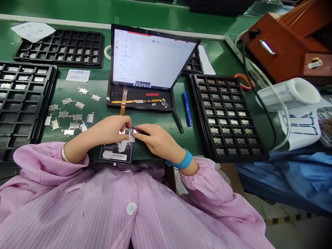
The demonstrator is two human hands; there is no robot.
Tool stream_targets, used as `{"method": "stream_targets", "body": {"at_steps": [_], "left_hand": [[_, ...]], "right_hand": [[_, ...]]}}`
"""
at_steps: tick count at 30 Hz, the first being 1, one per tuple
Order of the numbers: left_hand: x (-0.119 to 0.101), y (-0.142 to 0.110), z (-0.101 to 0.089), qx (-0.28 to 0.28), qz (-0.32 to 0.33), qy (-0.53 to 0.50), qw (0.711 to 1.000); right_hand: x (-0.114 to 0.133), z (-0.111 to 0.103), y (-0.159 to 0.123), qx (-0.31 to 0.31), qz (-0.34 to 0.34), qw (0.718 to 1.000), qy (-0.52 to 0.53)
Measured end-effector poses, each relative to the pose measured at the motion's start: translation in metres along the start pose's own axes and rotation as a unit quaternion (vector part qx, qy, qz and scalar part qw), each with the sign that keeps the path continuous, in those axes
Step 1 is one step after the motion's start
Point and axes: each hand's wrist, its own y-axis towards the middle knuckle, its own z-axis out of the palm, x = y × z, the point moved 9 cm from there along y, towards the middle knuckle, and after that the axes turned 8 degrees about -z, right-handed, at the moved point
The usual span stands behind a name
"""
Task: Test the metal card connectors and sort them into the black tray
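A small circuit board (128,132) lies at the top of a black flat pack with a printed barcode label (118,158), close to my body. My left hand (111,128) has thumb and index finger closed at its left edge. From the right, my right hand (158,138) pinches the silvery end of the same board. An orange flex cable (123,102) runs from beneath the lit screen (153,58) down to my left fingers; its lower end is hidden. Pieces of clear tape (123,146) stick to the pack.
Several loose circuit boards (77,117) lie left of my hands. Black compartment trays stand at left (33,98), back left (77,62) and right (212,141). A blue marker (187,109) and black tweezers (178,121) lie right of the screen. A white roll (287,93) sits far right.
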Motion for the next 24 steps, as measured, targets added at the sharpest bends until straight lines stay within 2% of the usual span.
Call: {"method": "stream_targets", "body": {"at_steps": [3,9,15,20,24], "left_hand": [[0.0,0.0,0.0,-0.001,0.002,-0.001,1.0],[-0.006,-0.005,-0.003,-0.011,0.009,0.005,1.0],[-0.026,-0.004,-0.002,-0.062,0.029,-0.039,0.997],[-0.026,-0.002,0.006,-0.047,0.03,-0.038,0.998],[-0.021,-0.003,0.007,-0.032,0.016,-0.04,0.999]], "right_hand": [[-0.003,0.0,-0.001,-0.02,0.006,1.0,0.005],[-0.008,-0.001,0.0,-0.085,0.073,0.992,0.06],[0.004,-0.01,-0.003,-0.156,0.082,0.984,0.01],[0.002,-0.013,-0.009,-0.157,0.108,0.982,0.017],[0.005,-0.012,-0.007,-0.095,0.044,0.994,-0.013]]}}
